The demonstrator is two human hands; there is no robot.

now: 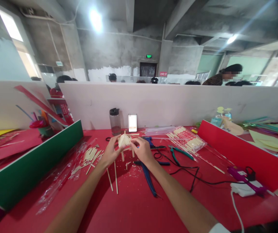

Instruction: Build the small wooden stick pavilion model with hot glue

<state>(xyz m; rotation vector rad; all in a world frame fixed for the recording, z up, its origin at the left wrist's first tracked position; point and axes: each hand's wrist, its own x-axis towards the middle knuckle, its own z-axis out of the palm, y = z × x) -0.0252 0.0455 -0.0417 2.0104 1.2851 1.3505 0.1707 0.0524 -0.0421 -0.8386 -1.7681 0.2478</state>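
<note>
A small model of pale wooden sticks [124, 140], with a pointed slatted top and thin legs below, is held up over the red table [134, 210]. My left hand [111, 151] grips its left side, thumb in front. At its right edge, my right hand [141, 149] has thumb and fingertips pinched together; whether a small piece sits between them is too small to tell. Loose sticks [90, 155] lie left of my left hand. Blue-handled pliers [148, 179] lie under my right forearm, and a blue glue gun [148, 140] is partly hidden behind my right hand.
A dark-lidded bottle [115, 122] and a lit phone [132, 123] stand at the back partition. Green-handled pliers [181, 152], black cable and bagged sticks [187, 139] lie right. A green board [37, 161] and a red board [243, 155] flank the table. A person [223, 75] leans beyond the partition.
</note>
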